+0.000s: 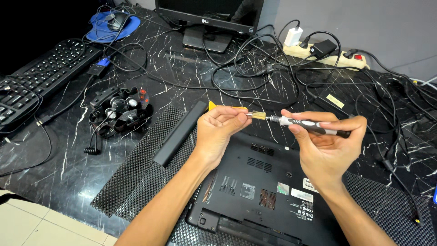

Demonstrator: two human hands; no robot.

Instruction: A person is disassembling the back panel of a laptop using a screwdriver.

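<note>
My right hand grips a grey and black precision screwdriver, held level above an upturned black laptop. My left hand pinches the screwdriver's metal tip, where a small yellow piece sits against the bit. The laptop lies bottom side up on a black mesh mat, its battery bay open at the near edge. A long black battery lies on the mat to the left of my left hand.
A headlamp with strap sits left of the mat. A black keyboard lies far left, a monitor stand at the back, a power strip back right. Tangled cables cover the marble table.
</note>
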